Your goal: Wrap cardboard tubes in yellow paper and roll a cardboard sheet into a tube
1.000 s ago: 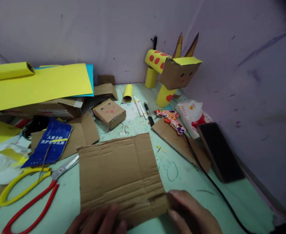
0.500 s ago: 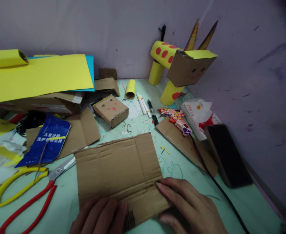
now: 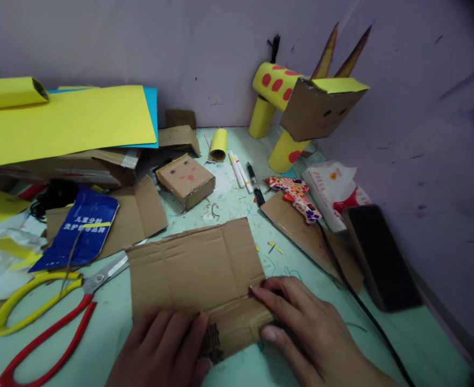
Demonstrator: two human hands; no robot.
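Note:
In front of me lies a brown piece of cardboard with crease lines across it and dark printing on its near strip. My left hand grips the near edge, fingers bent over the top and thumb low at the edge. On the right, my right hand pinches the near right corner between fingers and thumb. The near strip tilts along its crease. A pair of scissors with one yellow and one red handle lies left of the cardboard, its blade tips reaching the cardboard's left edge.
Behind stand a cardboard box with a drawn face, a yellow tube, markers and a spotted giraffe-like model. A phone and a black cable lie right. Yellow sheets and a blue scrap lie left.
Both hands have moved slightly away from me along the cardboard. Its near strip is tilted more, and more of the dark printing shows. The view has shifted a little.

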